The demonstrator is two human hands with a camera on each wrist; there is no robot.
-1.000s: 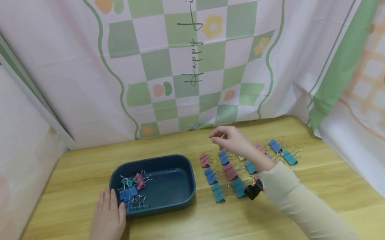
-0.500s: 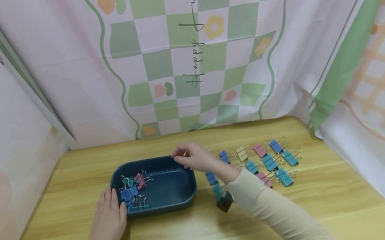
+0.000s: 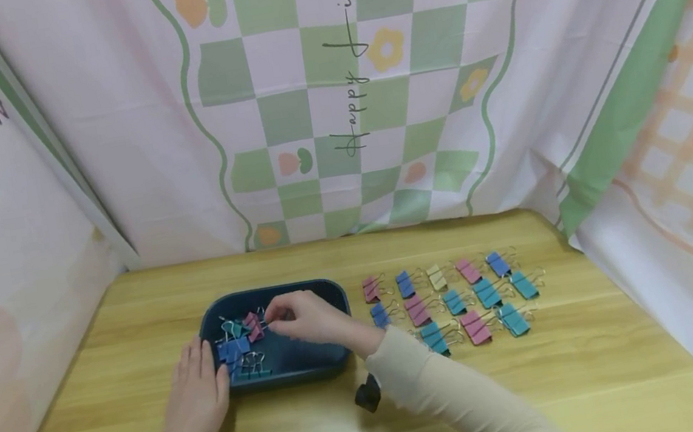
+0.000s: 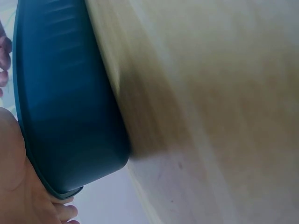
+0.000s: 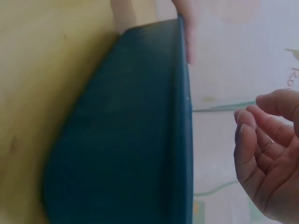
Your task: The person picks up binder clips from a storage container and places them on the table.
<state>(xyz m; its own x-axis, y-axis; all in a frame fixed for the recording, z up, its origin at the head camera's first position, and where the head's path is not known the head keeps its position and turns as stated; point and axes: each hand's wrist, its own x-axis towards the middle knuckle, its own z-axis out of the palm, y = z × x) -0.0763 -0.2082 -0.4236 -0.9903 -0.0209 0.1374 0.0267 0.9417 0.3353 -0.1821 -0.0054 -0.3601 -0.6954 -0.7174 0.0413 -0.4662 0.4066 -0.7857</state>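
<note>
A dark blue rectangular tray [image 3: 310, 377] stands on the wooden table. Several binder clips lie in its left part, among them a pink binder clip [image 3: 253, 326] and a blue binder clip [image 3: 234, 348]. My left hand [image 3: 191, 392] rests against the tray's left end with its fingers extended. My right hand [image 3: 304, 317] is over the middle of the tray, its fingertips by the pink clip's wire handles. In the right wrist view the thumb and fingers [image 5: 246, 147] are loosely bent, with a gap and nothing visible between them.
Right of the tray, several binder clips lie in rows, including a yellow binder clip [image 3: 437, 277] and a teal binder clip [image 3: 513, 319]. My right sleeve [image 3: 424, 376] passes over the front left of these rows. A patterned curtain [image 3: 353, 192] hangs behind the table.
My right hand has moved left from above the rows of binder clips, across the tray's right rim, to the pink clip inside. The left hand stays at the tray's left end.
</note>
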